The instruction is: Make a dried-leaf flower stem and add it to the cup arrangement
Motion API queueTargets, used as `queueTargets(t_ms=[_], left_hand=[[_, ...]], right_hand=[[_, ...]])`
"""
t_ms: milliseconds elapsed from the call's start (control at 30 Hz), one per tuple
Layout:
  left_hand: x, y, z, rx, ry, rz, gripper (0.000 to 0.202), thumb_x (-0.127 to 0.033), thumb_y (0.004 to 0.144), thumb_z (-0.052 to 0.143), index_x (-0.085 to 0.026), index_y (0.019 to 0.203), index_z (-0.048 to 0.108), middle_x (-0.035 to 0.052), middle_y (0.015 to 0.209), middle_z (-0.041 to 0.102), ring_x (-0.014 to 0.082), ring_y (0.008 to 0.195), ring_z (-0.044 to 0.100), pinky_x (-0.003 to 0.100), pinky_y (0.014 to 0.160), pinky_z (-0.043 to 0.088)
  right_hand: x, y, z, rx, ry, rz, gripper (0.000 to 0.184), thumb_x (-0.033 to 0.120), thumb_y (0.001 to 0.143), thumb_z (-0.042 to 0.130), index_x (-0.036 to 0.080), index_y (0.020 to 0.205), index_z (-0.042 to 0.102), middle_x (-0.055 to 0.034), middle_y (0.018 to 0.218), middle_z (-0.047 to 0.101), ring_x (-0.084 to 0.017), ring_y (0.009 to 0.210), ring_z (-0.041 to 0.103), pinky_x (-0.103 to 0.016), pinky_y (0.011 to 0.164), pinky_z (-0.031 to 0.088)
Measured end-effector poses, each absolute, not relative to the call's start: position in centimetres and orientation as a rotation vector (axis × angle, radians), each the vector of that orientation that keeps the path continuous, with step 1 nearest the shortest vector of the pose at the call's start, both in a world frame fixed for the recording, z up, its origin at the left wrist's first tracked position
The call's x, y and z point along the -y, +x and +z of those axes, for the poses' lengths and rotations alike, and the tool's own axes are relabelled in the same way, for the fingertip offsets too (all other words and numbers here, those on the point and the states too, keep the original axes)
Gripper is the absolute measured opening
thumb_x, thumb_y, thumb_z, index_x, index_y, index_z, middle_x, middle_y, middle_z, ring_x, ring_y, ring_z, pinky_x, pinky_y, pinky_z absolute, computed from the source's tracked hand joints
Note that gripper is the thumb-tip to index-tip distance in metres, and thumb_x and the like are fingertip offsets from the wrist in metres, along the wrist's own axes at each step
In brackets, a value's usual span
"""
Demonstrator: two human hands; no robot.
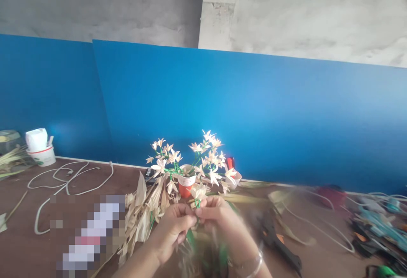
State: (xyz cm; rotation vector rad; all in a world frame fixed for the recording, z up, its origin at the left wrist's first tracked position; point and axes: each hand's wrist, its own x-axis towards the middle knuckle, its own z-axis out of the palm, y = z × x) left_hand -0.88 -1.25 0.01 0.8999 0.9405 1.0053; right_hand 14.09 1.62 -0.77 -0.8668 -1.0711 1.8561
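My left hand [171, 231] and my right hand [219, 218] meet at the fingertips low in the middle of the view. Both pinch the green stem of a small cream-coloured handmade flower [199, 191] that stands up between them. Just behind it an orange paper cup [185, 187] holds a bunch of similar flowers [190, 159] on green stems. A bracelet sits on my right wrist. Dried pale leaves [143, 214] lie in a heap left of my left hand.
A brown table [47, 252] runs along a blue wall panel. A white cable [66, 184] loops at the left, with a white tub [41, 153] behind it. A black glue gun [276, 240] lies right of my hands. Blurred tools and cords crowd the far right.
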Motion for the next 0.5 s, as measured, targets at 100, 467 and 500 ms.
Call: queueTargets(t_ms=[100,467,500], left_hand=[[1.0,-0.9,0.0,-1.064,1.008,1.016,0.021,-0.029,0.056,0.069,-0.018,0.053,0.052,-0.0087,0.038,0.044,0.0031,0.032,0.026,0.019,0.035,0.012],[1.1,-0.9,0.3,-1.131,0.926,0.967,0.017,-0.028,0.053,0.065,-0.017,0.048,0.054,-0.0088,0.036,0.038,0.0033,0.034,0.023,0.020,0.037,0.009],[1.1,-0.9,0.3,-1.115,0.896,0.973,0.017,-0.028,0.052,0.066,-0.017,0.048,0.053,-0.0088,0.037,0.037,0.0032,0.035,0.023,0.020,0.037,0.009]], right_hand=[[-1.1,13.8,-0.7,1.080,-1.063,1.693,0.023,0.025,0.055,0.082,0.015,0.060,0.062,0.0041,0.049,0.057,-0.007,0.044,0.048,-0.022,0.047,0.034],[-1.5,13.7,0.3,1.219,-1.234,1.617,0.018,0.024,0.057,0.074,0.016,0.052,0.058,0.0047,0.042,0.053,-0.006,0.039,0.041,-0.022,0.043,0.027],[-1.5,13.7,0.4,1.223,-1.240,1.616,0.018,0.023,0.057,0.073,0.016,0.050,0.057,0.0049,0.041,0.051,-0.006,0.038,0.040,-0.022,0.042,0.026]])
